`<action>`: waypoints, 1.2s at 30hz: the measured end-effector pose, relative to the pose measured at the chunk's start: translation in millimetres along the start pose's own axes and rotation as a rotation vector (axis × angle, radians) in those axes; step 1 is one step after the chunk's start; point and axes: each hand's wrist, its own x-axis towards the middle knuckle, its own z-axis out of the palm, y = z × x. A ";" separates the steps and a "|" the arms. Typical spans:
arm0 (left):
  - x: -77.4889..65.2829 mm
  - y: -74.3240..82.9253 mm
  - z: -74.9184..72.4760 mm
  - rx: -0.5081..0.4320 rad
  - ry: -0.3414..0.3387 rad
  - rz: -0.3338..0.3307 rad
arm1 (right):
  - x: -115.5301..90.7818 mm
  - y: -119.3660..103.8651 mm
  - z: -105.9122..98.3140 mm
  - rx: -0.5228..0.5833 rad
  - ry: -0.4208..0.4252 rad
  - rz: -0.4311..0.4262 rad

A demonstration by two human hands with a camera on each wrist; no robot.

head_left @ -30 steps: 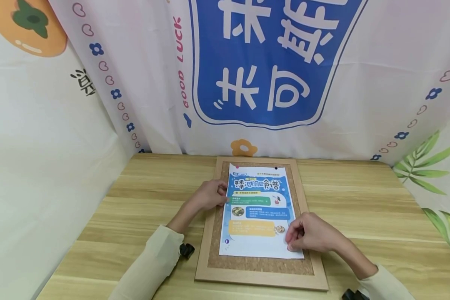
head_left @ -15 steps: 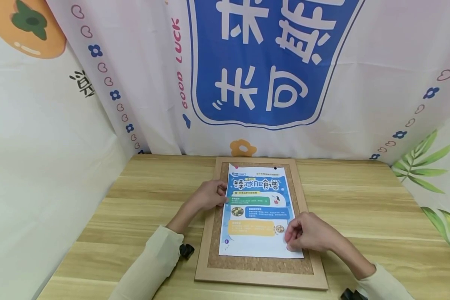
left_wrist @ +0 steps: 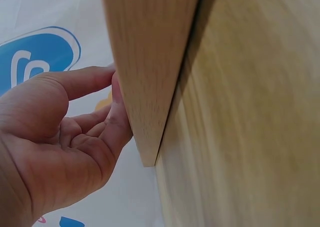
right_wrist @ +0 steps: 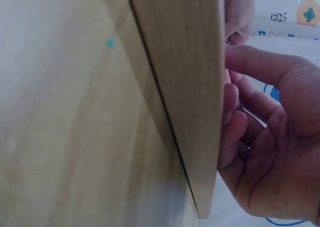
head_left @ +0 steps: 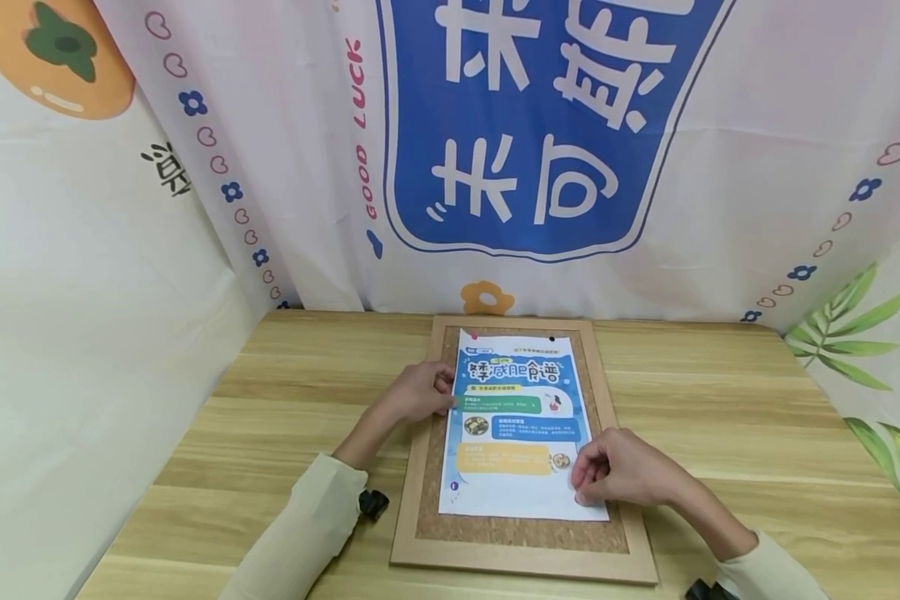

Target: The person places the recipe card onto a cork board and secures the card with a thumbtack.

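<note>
A blue-and-white printed poster point(head_left: 521, 492) lies on a cork board point(head_left: 525, 533) with a light wood frame point(head_left: 521, 567). A pink pushpin point(head_left: 474, 337) and a black pushpin point(head_left: 552, 338) sit at its top corners. My left hand point(head_left: 420, 392) is at the poster's left edge, thumb and fingers curled and pinching there. Near the lower right corner, my right hand point(head_left: 622, 468) pinches the right edge between thumb and finger. In the left wrist view the frame side point(left_wrist: 150, 77) hides the poster; in the right wrist view the frame side point(right_wrist: 187, 87) hides the fingertips' contact.
The board rests flat on a wood-grain table point(head_left: 270, 433), close to its back edge. Behind stands a white cloth backdrop point(head_left: 307, 167) with a large blue printed sign point(head_left: 525, 192). Printed cloth point(head_left: 82, 350) also closes off the left side.
</note>
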 end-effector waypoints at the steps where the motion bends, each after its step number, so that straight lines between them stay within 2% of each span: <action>1: 0.1 -0.1 0.0 -0.003 0.000 0.000 | -0.2 0.3 -0.1 0.001 -0.002 -0.005; 21: 1.3 0.1 -1.5 -0.033 -0.013 -0.005 | -2.3 2.7 -5.0 -0.003 -0.031 -0.050; 36: -0.6 2.1 -3.6 0.013 -0.022 0.005 | -4.0 5.6 -7.5 0.019 -0.056 -0.122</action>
